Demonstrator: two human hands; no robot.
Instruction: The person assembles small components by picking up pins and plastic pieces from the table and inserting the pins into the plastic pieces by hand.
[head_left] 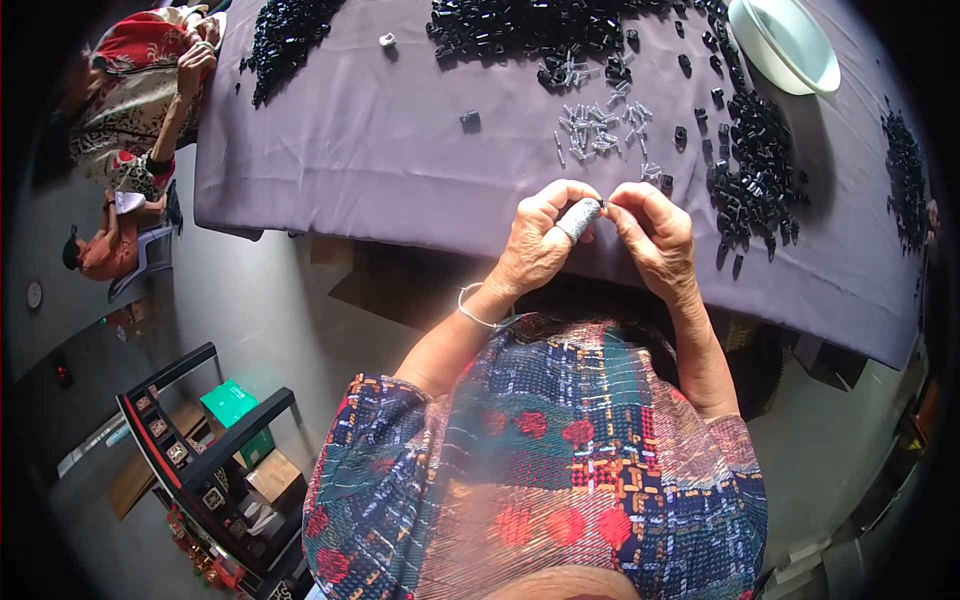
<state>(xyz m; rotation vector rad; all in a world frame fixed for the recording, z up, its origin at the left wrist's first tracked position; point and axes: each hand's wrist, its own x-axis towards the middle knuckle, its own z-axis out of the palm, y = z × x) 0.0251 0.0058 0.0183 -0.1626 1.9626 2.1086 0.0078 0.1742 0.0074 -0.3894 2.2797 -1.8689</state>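
Observation:
My left hand (532, 242) and my right hand (660, 238) meet fingertip to fingertip at the table's near edge. Both are pinched around a small black part (602, 205), mostly hidden by the fingers. A grey sleeve (577, 219) covers one finger of my left hand. Just beyond my hands lies a loose cluster of silver screws (590, 130). Small black plastic parts (755, 160) are heaped to the right of my right hand, and a larger black heap (520, 28) spreads at the far side. A lone black piece (470, 119) sits left of the screws.
A pale bowl (800, 50) stands at the far right on the cloth-covered table (340, 170). More black parts (290, 40) lie far left, near a small white piece (388, 40). Another person's hand (196, 66) is past the left edge; someone sits on a chair (140, 262) behind.

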